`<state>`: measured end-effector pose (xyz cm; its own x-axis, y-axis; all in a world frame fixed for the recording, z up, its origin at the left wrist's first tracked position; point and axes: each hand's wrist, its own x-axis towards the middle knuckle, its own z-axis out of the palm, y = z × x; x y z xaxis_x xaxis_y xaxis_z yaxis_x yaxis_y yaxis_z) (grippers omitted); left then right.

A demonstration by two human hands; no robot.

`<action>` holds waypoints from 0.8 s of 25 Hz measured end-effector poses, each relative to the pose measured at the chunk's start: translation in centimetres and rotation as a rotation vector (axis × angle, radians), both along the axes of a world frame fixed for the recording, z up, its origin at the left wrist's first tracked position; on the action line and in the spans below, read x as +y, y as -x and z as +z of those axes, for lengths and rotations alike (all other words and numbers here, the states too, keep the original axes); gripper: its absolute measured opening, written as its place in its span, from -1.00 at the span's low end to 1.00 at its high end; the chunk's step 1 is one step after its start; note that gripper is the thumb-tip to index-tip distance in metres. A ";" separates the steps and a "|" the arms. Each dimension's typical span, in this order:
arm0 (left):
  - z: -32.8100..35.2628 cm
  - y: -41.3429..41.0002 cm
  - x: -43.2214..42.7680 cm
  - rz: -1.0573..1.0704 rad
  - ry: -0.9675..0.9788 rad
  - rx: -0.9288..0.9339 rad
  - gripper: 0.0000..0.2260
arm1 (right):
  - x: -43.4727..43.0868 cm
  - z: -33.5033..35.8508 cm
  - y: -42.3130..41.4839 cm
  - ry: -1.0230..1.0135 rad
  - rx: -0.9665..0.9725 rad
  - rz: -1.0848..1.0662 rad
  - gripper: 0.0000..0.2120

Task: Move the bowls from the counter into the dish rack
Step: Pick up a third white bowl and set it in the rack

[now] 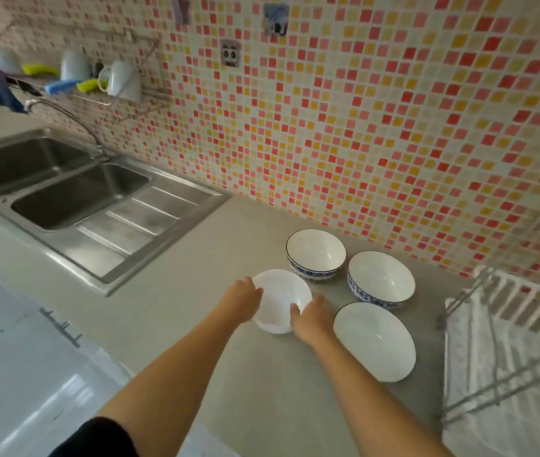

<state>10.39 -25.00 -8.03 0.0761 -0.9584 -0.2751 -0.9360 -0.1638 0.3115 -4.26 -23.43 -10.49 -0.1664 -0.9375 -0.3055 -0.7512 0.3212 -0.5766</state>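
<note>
plain white bowl (pixel 280 300) centre frame on grey counter (pixel 196 291) | left hand (pixel 243 300) cupping its left rim | right hand (pixel 311 316) on right rim, thumb over edge | three dark-rimmed bowls (pixel 316 253) right of it | dish rack (pixel 509 341) lower right

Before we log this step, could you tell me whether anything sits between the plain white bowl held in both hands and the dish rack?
Yes. The plain white bowl, gripped by the left hand and right hand, has the wide shallow bowl directly between it and the dish rack. Lifting over it looks likely to clear.
</note>
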 end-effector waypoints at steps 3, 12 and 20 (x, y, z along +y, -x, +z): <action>-2.4 0.3 0.3 0.085 -0.026 0.049 -0.65 | -0.6 -2.7 0.2 -0.003 -0.080 -0.049 -0.57; 5.8 0.0 0.4 0.134 0.254 0.332 -0.78 | 0.6 5.0 0.6 0.368 -0.343 -0.023 -0.57; 24.9 5.2 4.5 -0.135 0.745 0.472 -0.71 | 5.9 23.0 5.6 0.920 -0.313 -0.121 -0.60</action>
<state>5.16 -20.49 16.83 -0.0141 -0.8936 0.4486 -0.6802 0.3374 0.6508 -9.88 -17.55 12.51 -0.3130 -0.8140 0.4894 -0.5130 -0.2887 -0.8084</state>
